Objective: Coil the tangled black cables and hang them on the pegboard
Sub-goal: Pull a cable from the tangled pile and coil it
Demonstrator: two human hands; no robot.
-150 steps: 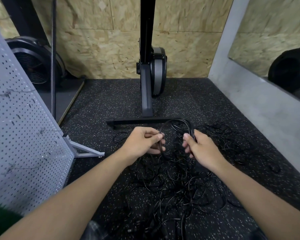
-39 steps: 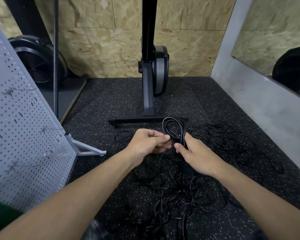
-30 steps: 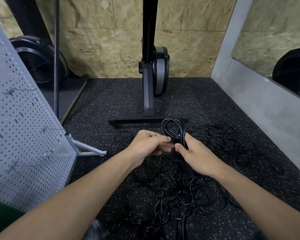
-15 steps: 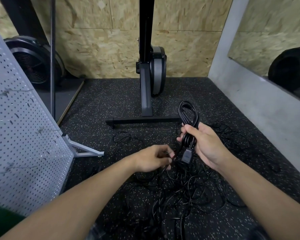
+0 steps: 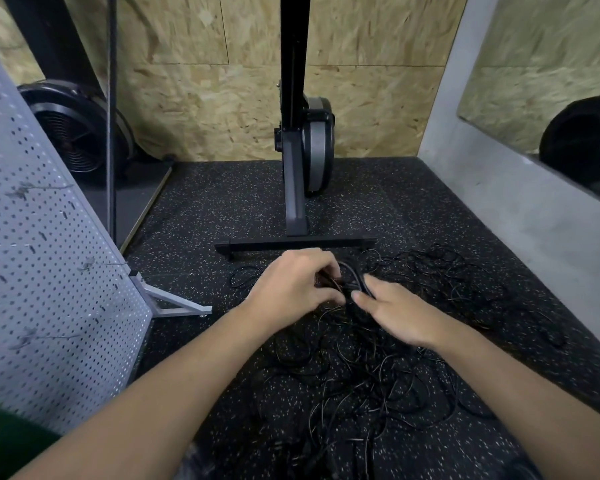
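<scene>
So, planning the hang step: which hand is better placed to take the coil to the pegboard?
Left, likely. The left hand grips the coil, and the pegboard stands on that side. The right hand is farther off, its blurred fingers looking straight.

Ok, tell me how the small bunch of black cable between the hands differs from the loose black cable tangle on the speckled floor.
The small bunch of black cable is gathered into tight loops; the loose black cable tangle sprawls in wide crossing strands. The left hand grips the bunch, with the right hand close beside it; the tangle lies flat on the speckled floor. Both are black cable.
</scene>
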